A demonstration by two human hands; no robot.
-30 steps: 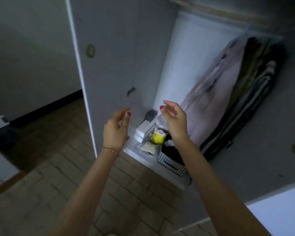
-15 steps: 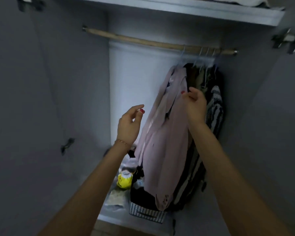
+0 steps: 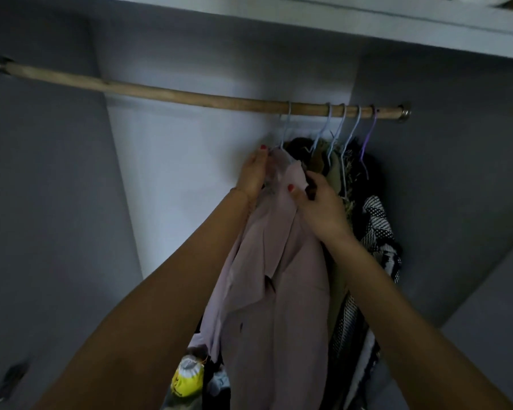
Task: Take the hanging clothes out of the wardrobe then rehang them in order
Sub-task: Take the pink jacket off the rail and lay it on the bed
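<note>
Hands grip pink garment [image 3: 276, 291] shoulders below rod [image 3: 190, 97]: left hand [image 3: 253, 174], right hand [image 3: 319, 204].

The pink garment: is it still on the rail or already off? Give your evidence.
Still on. The pink garment hangs from a hanger hooked over the wooden rail, while the left hand and right hand grip its shoulders.

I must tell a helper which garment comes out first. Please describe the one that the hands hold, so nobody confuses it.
Find the wooden rail across the wardrobe; the clothes crowd its right end. The pale pink garment hangs leftmost, with the left hand and right hand gripping its shoulders. Its neighbours are olive, dark or black-and-white patterned.
</note>
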